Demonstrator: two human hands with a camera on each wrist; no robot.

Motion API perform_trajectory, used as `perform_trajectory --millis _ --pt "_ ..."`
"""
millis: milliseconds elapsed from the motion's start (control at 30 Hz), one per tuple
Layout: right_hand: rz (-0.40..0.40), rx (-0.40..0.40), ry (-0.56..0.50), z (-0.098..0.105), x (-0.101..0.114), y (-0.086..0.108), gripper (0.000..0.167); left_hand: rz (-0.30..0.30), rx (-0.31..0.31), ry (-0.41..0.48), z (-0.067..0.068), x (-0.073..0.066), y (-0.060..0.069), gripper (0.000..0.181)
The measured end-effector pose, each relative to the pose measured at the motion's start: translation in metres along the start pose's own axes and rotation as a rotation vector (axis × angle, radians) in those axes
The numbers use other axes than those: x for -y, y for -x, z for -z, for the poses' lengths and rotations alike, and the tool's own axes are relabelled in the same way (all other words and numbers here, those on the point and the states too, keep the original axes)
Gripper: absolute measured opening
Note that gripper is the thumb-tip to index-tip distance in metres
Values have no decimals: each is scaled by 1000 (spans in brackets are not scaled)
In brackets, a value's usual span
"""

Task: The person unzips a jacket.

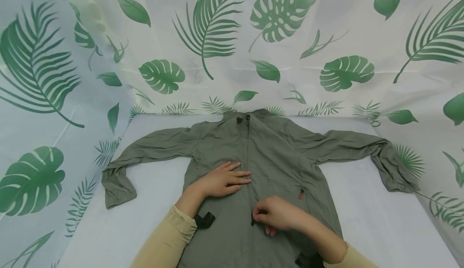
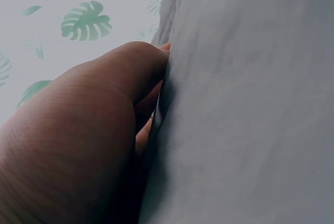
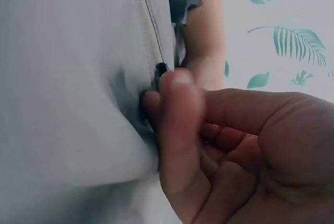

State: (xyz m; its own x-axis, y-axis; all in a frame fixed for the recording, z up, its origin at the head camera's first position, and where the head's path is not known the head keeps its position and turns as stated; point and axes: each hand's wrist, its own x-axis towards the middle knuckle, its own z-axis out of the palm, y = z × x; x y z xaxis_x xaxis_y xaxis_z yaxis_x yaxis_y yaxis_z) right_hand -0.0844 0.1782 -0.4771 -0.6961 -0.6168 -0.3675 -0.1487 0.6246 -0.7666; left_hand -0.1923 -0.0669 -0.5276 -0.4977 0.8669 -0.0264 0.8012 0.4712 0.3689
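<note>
A grey-green jacket (image 1: 275, 155) lies front up with its sleeves spread to both sides. My left hand (image 1: 222, 179) rests on its chest, fingers extended toward the front zipper (image 1: 248, 151). Lower on that zipper line, my right hand (image 1: 277, 215) pinches a small dark zipper pull (image 3: 162, 69) between thumb and forefinger. The left wrist view shows the side of my left hand (image 2: 99, 114) against the cloth, its fingertips mostly hidden. Fabric bulges beside the right fingers in the right wrist view.
A pocket zipper with a red tab (image 1: 301, 194) is on the jacket's right side as I see it. Black toggles (image 1: 239, 120) sit near the collar. The white table (image 1: 380, 227) is enclosed by leaf-printed sheeting (image 1: 224, 87). Both wrists wear black straps (image 1: 205, 220).
</note>
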Motion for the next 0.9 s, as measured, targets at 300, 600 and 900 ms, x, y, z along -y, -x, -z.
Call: perform_trajectory --millis 300,600,900 --pt "150 -5 -50 -6 -26 -1 14 -6 -8 10 0 3 -2 39" --pt "198 -18 -41 9 -41 -14 15 25 4 5 5 21 -15 39" --pt "191 -52 27 32 -48 -31 16 75 43 15 20 34 -30 40"
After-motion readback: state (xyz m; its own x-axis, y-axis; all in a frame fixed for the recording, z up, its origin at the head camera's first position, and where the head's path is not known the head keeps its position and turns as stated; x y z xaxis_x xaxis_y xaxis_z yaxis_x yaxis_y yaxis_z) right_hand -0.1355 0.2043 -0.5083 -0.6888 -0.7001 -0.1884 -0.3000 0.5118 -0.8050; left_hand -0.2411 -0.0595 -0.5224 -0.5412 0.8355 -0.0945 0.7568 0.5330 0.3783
